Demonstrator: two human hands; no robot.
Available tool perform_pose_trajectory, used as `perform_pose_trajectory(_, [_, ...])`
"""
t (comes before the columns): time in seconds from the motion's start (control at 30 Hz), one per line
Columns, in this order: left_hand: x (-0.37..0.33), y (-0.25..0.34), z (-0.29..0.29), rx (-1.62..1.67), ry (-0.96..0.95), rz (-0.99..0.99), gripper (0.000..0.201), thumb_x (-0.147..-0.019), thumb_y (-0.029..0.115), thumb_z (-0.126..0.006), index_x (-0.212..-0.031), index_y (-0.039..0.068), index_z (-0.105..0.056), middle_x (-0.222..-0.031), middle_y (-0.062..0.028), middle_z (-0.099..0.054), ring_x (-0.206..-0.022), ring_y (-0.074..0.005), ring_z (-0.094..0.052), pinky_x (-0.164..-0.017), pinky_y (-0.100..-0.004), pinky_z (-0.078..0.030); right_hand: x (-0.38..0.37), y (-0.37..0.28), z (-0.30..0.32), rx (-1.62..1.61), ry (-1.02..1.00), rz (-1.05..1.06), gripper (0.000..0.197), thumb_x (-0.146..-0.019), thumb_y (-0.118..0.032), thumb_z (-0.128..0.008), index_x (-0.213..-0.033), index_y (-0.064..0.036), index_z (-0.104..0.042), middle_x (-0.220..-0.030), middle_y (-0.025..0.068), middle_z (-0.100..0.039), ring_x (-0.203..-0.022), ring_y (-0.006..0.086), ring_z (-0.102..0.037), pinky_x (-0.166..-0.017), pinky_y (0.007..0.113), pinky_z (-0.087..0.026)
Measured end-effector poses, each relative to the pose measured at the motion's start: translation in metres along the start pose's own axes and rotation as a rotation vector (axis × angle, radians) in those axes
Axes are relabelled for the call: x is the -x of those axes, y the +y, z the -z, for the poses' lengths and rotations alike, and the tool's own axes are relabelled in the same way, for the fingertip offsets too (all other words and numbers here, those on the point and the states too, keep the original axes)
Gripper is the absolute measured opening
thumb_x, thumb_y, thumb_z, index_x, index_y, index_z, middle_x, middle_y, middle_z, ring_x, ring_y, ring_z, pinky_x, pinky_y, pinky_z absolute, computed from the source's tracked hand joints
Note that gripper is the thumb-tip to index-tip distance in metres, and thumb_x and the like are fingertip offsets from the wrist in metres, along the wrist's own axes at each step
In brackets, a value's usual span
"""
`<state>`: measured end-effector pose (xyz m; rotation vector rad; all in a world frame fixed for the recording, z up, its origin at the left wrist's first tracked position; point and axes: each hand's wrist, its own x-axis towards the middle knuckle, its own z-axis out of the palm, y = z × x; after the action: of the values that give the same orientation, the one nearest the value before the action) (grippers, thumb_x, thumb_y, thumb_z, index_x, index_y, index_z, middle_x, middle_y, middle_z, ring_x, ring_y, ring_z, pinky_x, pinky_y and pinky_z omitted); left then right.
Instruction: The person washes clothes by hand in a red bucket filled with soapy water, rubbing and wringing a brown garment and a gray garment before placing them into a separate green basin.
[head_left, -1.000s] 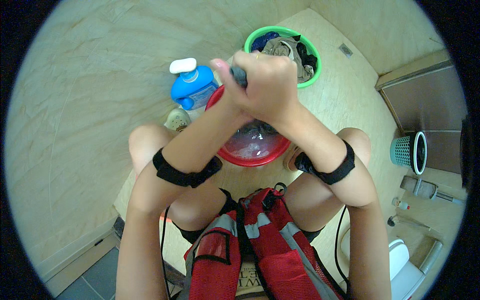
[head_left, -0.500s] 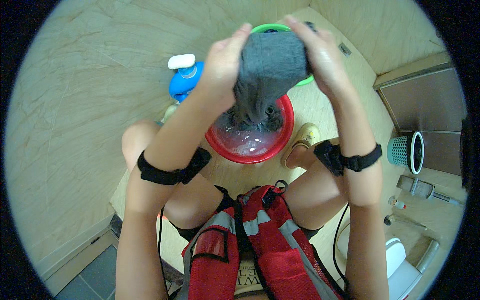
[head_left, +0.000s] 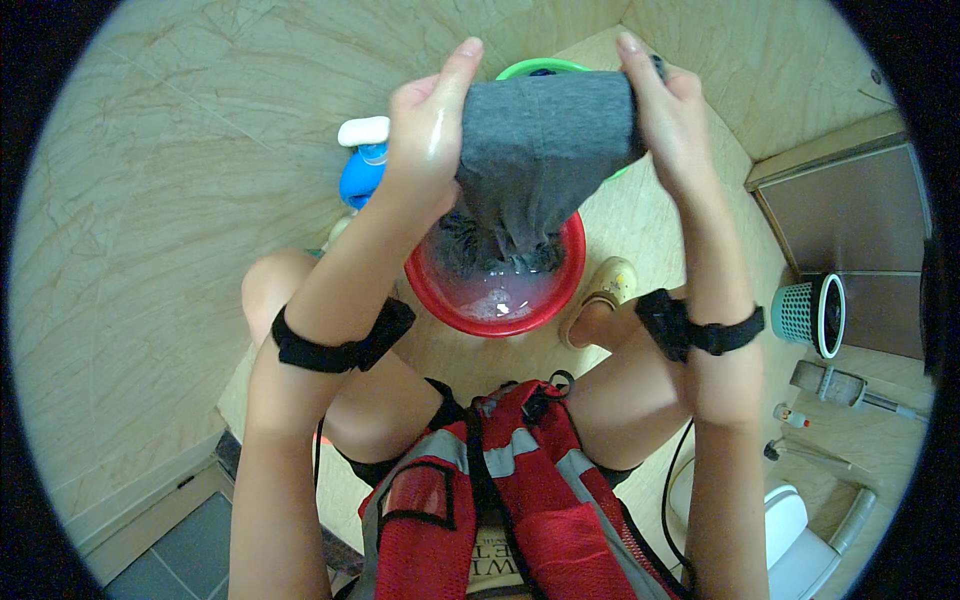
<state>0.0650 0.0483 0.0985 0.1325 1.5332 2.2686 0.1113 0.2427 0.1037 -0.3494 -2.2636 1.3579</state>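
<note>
The left hand (head_left: 425, 130) and the right hand (head_left: 665, 115) are each gripping one upper side of a wet grey cloth (head_left: 540, 150), holding it spread between them. The cloth is hanging above a red basin (head_left: 560, 300) on the floor, its lower end dipping into the soapy water. A green basket (head_left: 530, 68) is sitting behind the cloth. A blue bottle (head_left: 360, 175) is standing just left of the basin.

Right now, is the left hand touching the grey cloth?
Touching. The head view shows the left hand gripping one edge of the grey cloth, no gap between them.
</note>
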Motion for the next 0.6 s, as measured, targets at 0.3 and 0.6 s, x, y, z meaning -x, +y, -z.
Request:
perform_pose_trajectory(0.3, [0.003,-0.046,-0.033,0.473,-0.286,0.413,0.032,-0.088,0.041,-0.040,-0.077,0.014,-0.052,-0.070,-0.0010,-0.055,-0.061,-0.0124,-0.054,-0.056,-0.0285,-0.044,0.016,-0.021,-0.047,0.289,0.010,0.132,0.030,-0.080,-0.027,-0.059,-0.059,-0.0055,-0.059,-0.054,0.0164,-0.054,-0.046,0.0296,-0.056,-0.041,0.033,-0.042])
perform_pose_trajectory(0.6, [0.007,-0.019,-0.007,0.386,-0.393,0.359,0.033,-0.092,0.029,-0.037,-0.098,0.002,-0.055,-0.089,-0.0096,-0.063,-0.077,-0.0207,-0.063,-0.075,-0.0350,-0.051,0.009,-0.025,-0.037,0.128,-0.102,-0.153,0.042,-0.087,-0.036,-0.054,-0.069,0.0003,-0.063,-0.053,0.0061,-0.055,-0.049,0.0135,-0.052,-0.052,0.027,-0.044])
